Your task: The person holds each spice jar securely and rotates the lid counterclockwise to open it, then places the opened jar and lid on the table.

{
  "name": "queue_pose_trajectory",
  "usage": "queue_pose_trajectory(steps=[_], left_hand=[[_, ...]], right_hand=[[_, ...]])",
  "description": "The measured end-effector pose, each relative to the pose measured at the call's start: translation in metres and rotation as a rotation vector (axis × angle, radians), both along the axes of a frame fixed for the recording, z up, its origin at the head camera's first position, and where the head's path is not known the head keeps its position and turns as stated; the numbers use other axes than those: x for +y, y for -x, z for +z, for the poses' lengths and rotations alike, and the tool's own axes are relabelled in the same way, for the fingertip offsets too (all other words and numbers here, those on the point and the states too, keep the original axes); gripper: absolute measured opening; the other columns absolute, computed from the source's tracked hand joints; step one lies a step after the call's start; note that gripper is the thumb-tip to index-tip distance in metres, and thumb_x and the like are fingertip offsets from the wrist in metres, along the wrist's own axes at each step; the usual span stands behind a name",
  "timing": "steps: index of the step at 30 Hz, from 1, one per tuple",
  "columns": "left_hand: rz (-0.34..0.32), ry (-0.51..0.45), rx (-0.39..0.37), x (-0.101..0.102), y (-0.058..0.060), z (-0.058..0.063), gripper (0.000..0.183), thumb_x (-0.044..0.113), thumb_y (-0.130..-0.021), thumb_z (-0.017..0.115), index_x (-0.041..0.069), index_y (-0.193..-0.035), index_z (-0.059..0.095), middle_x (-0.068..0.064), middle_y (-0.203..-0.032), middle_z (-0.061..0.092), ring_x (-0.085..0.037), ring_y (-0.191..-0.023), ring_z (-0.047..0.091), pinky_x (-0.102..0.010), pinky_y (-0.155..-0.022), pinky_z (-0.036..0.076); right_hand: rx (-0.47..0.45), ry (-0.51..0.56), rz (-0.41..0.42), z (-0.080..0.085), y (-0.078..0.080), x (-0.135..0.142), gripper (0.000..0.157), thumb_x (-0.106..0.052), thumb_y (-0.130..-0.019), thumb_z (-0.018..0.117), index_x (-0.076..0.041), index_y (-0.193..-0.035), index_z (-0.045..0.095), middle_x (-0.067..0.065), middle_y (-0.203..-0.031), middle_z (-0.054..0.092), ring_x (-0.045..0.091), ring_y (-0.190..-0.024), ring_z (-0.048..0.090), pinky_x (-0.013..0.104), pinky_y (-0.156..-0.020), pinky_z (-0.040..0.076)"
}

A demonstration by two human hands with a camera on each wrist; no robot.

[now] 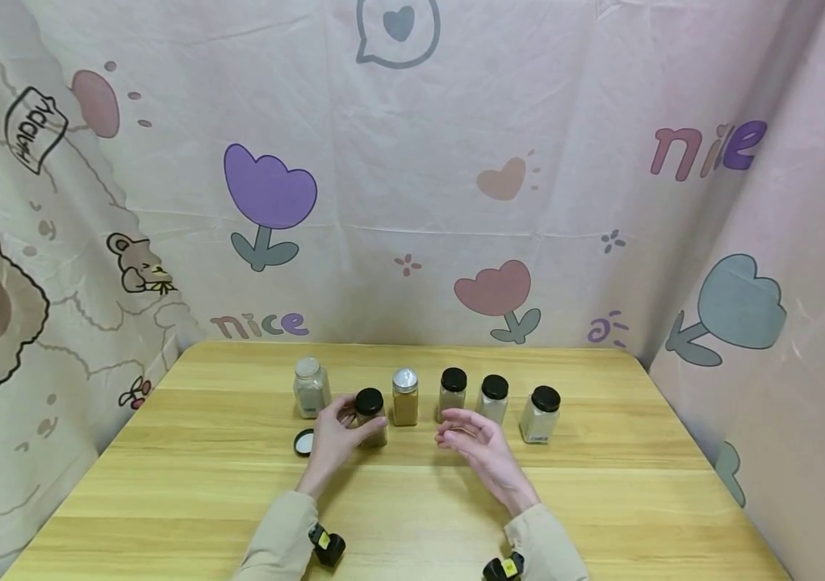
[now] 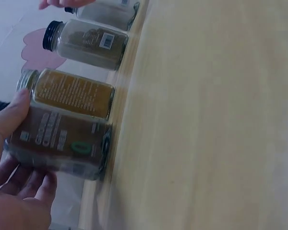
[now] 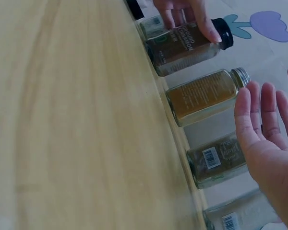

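My left hand [image 1: 336,442] grips a brown spice jar [image 1: 370,403] with a black lid, thumb on one side and fingers on the other. In the left wrist view this spice jar [image 2: 62,139] stands upright at table level, its label facing the camera. Just right of it is a mustard-yellow spice jar [image 1: 405,402] with a silver top and no black lid. My right hand [image 1: 483,453] hovers in front of the right-hand jars, holding nothing, its fingers relaxed and slightly bent. In the right wrist view the palm of that hand [image 3: 271,143] shows.
At the left stands a pale, lidless glass jar [image 1: 311,391]. A loose black lid [image 1: 304,442] lies upturned beside my left wrist. Three black-capped jars stand to the right: one greyish [image 1: 452,391], one pale [image 1: 493,398], another pale [image 1: 539,418]. A patterned curtain [image 1: 398,202] hangs behind the table [image 1: 412,516].
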State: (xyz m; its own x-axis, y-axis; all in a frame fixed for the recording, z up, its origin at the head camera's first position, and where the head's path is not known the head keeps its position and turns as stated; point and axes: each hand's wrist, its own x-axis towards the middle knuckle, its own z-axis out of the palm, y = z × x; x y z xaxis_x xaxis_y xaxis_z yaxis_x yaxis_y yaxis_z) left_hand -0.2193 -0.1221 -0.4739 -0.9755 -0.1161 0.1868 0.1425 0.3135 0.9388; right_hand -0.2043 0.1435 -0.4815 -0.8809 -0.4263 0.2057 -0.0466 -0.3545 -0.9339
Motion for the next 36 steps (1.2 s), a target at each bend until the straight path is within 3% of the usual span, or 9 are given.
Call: queue_pose_trajectory(steps=[5,10,11,14,18,25,31,36], left_hand=[[-0.05,-0.005,0.005,0.008,-0.009,-0.001,0.057,0.013,-0.07,0.092,-0.004,-0.118,0.065,-0.02,-0.116,0.07,-0.032,-0.111,0.068,-0.04,-0.101,0.057],[-0.107,-0.003,-0.007,0.015,-0.015,-0.003,0.055,0.014,-0.067,0.094,0.003,-0.114,0.067,-0.013,-0.114,0.072,-0.027,-0.11,0.069,-0.037,-0.101,0.058],[-0.121,-0.006,-0.005,0.016,-0.016,-0.003,0.055,0.014,-0.067,0.094,0.003,-0.114,0.067,-0.013,-0.113,0.072,-0.027,-0.11,0.069,-0.037,-0.101,0.058],[-0.169,-0.029,-0.008,0.021,-0.019,-0.004,0.055,0.012,-0.066,0.094,0.002,-0.114,0.067,-0.013,-0.112,0.073,-0.025,-0.108,0.069,-0.037,-0.1,0.058],[-0.214,-0.046,-0.019,0.026,-0.023,-0.004,0.057,0.011,-0.066,0.093,0.001,-0.116,0.066,-0.014,-0.114,0.072,-0.025,-0.108,0.069,-0.036,-0.1,0.059],[-0.289,-0.069,0.007,0.038,-0.026,-0.006,0.056,0.009,-0.067,0.093,0.0,-0.115,0.066,-0.018,-0.115,0.07,-0.028,-0.109,0.069,-0.032,-0.098,0.059],[-0.345,-0.063,0.04,0.046,-0.026,-0.007,0.055,0.006,-0.068,0.092,-0.004,-0.114,0.065,-0.02,-0.112,0.068,-0.025,-0.108,0.067,-0.031,-0.099,0.059],[-0.409,-0.072,0.012,0.047,-0.026,-0.006,0.059,0.008,-0.07,0.091,-0.004,-0.12,0.061,-0.021,-0.12,0.065,-0.033,-0.117,0.064,-0.034,-0.106,0.054]], right_hand=[[0.035,-0.159,-0.091,0.005,-0.003,-0.006,0.054,-0.001,-0.091,0.067,0.019,-0.135,0.044,-0.007,-0.11,0.071,0.007,-0.102,0.068,0.025,-0.097,0.058],[0.096,-0.273,-0.128,0.01,-0.006,-0.012,0.052,-0.005,-0.091,0.07,0.018,-0.132,0.05,-0.009,-0.109,0.07,0.004,-0.101,0.066,0.02,-0.094,0.057],[0.106,-0.284,-0.132,0.01,-0.007,-0.013,0.051,-0.005,-0.091,0.07,0.018,-0.132,0.051,-0.006,-0.11,0.069,0.003,-0.101,0.065,0.02,-0.094,0.057],[0.13,-0.295,-0.144,0.011,-0.008,-0.016,0.049,-0.006,-0.09,0.071,0.017,-0.13,0.053,0.019,-0.118,0.068,0.002,-0.1,0.065,0.019,-0.093,0.057],[0.132,-0.319,-0.158,0.012,-0.009,-0.02,0.045,-0.007,-0.091,0.071,0.013,-0.129,0.057,0.041,-0.129,0.054,0.002,-0.099,0.064,0.018,-0.093,0.056],[0.156,-0.408,-0.223,0.017,-0.01,-0.03,0.039,-0.011,-0.09,0.074,0.005,-0.125,0.064,0.027,-0.123,0.062,0.005,-0.095,0.062,0.018,-0.089,0.055],[0.236,-0.512,-0.303,0.021,-0.011,-0.037,0.042,-0.013,-0.08,0.085,-0.002,-0.118,0.07,0.015,-0.114,0.065,0.008,-0.088,0.058,0.019,-0.082,0.052],[0.308,-0.598,-0.39,0.027,-0.013,-0.038,0.044,-0.021,-0.073,0.091,-0.01,-0.112,0.074,0.003,-0.105,0.067,0.018,-0.086,0.056,0.025,-0.079,0.048]])
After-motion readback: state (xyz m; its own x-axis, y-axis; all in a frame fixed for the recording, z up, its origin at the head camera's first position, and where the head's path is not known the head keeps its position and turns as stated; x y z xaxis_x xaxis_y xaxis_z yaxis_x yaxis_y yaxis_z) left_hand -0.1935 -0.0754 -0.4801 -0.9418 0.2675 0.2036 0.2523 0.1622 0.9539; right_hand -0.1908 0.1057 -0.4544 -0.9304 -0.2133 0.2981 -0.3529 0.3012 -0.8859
